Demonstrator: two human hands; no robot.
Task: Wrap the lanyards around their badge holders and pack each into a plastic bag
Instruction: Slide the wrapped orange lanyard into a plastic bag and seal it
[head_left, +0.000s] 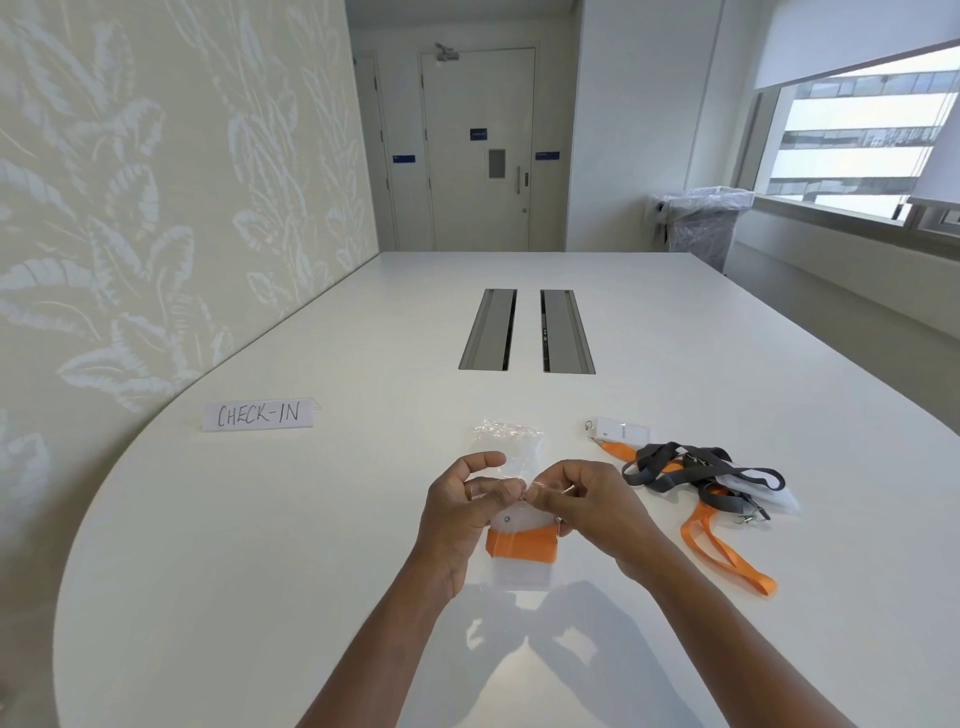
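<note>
- Above a white table (311, 519), 2 hands meet fingertip to fingertip; the left hand (462, 514) and right hand (587, 509) each pinch the mouth of a clear bag (506, 452), thumbs up, other fingers curled.
- A badge holder (522, 545) wound in orange lanyard hangs below the hands.
- Loose grey and orange lanyards (711, 483) lie tangled to the right.
- A "CHECK-IN" card (258, 414) stands at left.

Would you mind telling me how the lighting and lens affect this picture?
Head view: daylight from the window at right casts soft shadows of the arms on the table; the wide lens bows the table's edge and the wall; the plastic bag shows faint glints.
</note>
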